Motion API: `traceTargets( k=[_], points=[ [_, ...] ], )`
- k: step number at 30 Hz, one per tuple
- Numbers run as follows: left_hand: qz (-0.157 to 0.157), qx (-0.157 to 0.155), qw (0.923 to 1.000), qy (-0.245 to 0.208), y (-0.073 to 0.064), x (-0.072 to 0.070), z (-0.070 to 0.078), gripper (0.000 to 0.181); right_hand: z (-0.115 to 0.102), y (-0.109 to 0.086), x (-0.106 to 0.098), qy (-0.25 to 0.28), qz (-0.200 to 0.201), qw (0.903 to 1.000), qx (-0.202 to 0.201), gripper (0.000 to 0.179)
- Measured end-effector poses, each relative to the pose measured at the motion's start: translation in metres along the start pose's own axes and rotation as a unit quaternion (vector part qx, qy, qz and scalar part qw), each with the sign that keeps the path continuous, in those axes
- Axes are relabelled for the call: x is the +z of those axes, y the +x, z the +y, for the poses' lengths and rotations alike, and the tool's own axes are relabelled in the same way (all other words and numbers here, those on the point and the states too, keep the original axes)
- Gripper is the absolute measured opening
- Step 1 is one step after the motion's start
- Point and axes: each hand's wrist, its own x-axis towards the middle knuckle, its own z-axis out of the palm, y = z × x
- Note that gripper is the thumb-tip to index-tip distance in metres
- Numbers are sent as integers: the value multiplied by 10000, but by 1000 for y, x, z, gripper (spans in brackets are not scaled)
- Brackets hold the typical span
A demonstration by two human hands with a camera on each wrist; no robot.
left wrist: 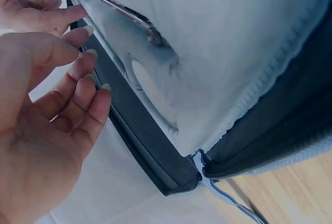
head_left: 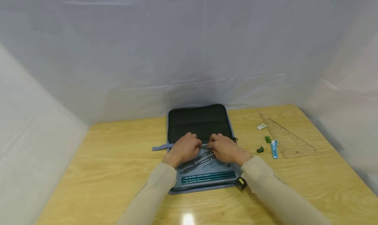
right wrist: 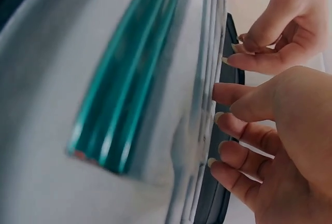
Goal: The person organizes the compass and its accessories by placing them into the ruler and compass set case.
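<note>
A blue-and-black zippered case (head_left: 200,121) lies unfolded on the table, its black flap at the back. Both hands meet at its fold, near a small dark green strip (head_left: 203,147). My left hand (head_left: 185,148) has bent fingertips at the pocket's edge, thumb close to the index finger. Opposite it, my right hand (head_left: 225,149) has its thumb and index finger at the same edge. Whether either pinches the edge is hidden. Below the hands lie metal drawing compasses (head_left: 198,163) and a row of teal pencils (head_left: 208,177) in the case.
A black-and-yellow tape measure (head_left: 241,183) sits at the case's right front corner. Farther right are a white eraser (head_left: 261,126), two small green pieces, one a green block (head_left: 267,139), a blue cutter (head_left: 274,149) and a clear set square (head_left: 287,139). A strap (head_left: 159,147) sticks out left.
</note>
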Motion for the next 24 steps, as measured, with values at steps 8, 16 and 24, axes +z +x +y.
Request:
traceTargets(
  k=[8,16,24],
  points=[
    [66,-142,9990,-430,-1,-16,-3,25,18,-10,-11,447,373,9981,214,25],
    [-79,-337,9973,-652,0,-13,-6,28,43,-32,-13,614,833,9924,672,25],
    [-78,-133,9975,-694,8,-14,0,30,67,-51,-17,687,1136,9867,939,24]
  ],
)
